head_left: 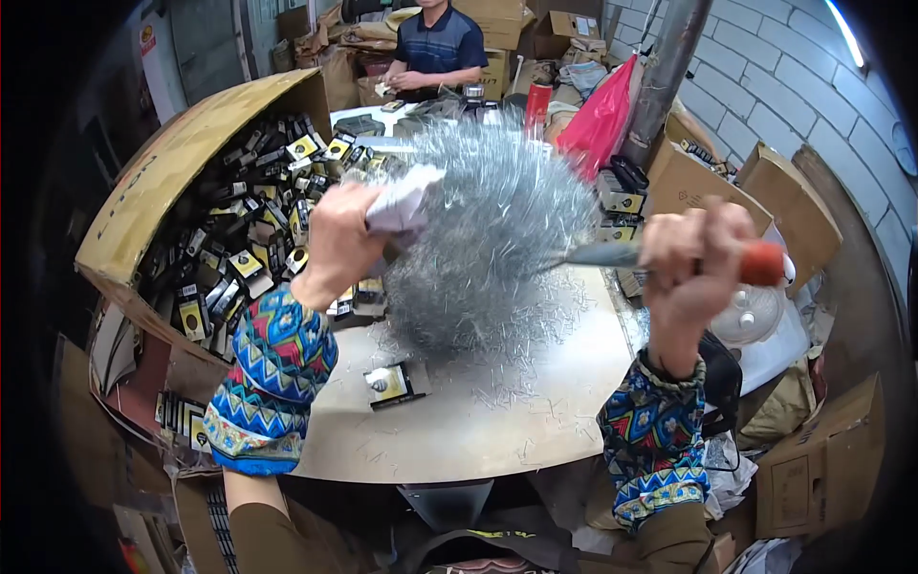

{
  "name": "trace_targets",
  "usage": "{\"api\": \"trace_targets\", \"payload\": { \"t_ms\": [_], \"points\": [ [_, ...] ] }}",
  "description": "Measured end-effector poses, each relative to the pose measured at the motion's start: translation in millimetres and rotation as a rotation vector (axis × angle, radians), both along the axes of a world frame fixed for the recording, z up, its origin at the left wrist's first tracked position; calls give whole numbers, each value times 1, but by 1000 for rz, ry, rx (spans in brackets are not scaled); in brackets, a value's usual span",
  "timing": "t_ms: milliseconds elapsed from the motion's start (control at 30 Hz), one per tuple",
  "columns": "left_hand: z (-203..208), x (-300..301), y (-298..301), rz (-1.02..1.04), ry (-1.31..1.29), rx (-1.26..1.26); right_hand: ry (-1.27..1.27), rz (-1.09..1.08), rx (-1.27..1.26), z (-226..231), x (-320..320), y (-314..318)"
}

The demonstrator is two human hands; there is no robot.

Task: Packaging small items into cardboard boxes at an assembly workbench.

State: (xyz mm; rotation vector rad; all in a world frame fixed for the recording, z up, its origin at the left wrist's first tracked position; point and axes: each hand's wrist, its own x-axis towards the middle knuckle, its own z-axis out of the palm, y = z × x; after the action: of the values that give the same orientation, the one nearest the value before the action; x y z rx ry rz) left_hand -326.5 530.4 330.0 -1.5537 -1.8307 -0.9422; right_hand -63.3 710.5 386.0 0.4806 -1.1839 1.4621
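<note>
In front of me rises a large mass of thin silvery metal pins (478,230), partly smeared by motion, with loose ones strewn on the pale table (449,440). My left hand (339,234) is closed around a crumpled whitish piece of paper or cloth (406,198), against the left side of the pins. My right hand (693,258), blurred, grips a flat-bladed tool with a red handle end (763,263). Its grey blade points left, and the tip reaches the edge of the mass. A small black-and-yellow box (390,385) lies open near my left forearm.
A big carton (143,191) full of small black-and-yellow boxes tips toward the table on the left. Across the table sits another person (440,48). A pink bag (601,115) hangs beside a metal pole (662,77). Cartons (822,459) crowd the right side.
</note>
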Motion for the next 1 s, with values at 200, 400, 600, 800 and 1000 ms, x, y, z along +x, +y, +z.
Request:
{"api": "trace_targets", "payload": {
  "t_ms": [200,400,600,800,1000],
  "points": [
    [-84,-10,-1,119,-67,-208,-698,-206,15,-27,-32,0],
    [-89,-18,15,68,-346,-351,-758,-206,149,-48,-81,-25],
    [-55,-7,30,34,-221,-31,-199,-257,-380,-39,-49,-8],
    [113,-51,13,219,339,299,33,-226,-149,57,-11,-12],
    [215,-12,19,349,686,276,179,-217,-44,56,-50,-29]
  ]
}}
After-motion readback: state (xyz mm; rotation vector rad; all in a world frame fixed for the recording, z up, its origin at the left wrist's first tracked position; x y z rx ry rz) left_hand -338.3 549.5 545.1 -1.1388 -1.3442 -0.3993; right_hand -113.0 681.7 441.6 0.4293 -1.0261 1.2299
